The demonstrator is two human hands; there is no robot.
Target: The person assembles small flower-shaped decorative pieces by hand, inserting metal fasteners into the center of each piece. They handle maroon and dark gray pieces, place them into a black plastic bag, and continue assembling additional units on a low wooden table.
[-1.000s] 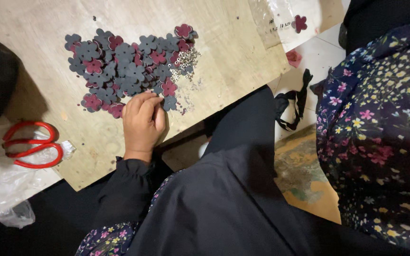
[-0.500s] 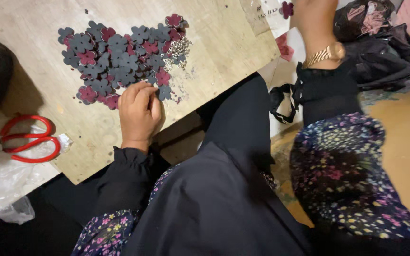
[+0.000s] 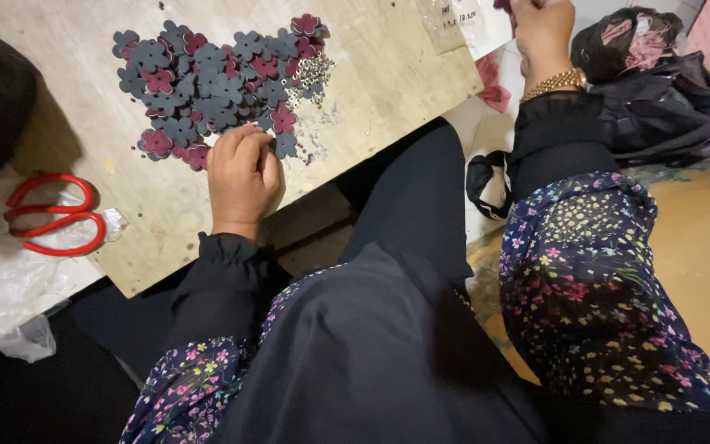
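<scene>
Left hand [image 3: 242, 177] at the flower pile [image 3: 207, 78], fingers curled.
We can't tell its grip or the right hand's [image 3: 542, 29]; a careless sweep could scatter metal beads [image 3: 310, 76] off the board [image 3: 388, 74].

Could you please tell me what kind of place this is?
Probably a small home craft workspace set up on the floor. A wooden board serves as the work surface and holds a pile of grey and dark red flower-shaped cutouts, small metal beads and red-handled scissors.
</scene>
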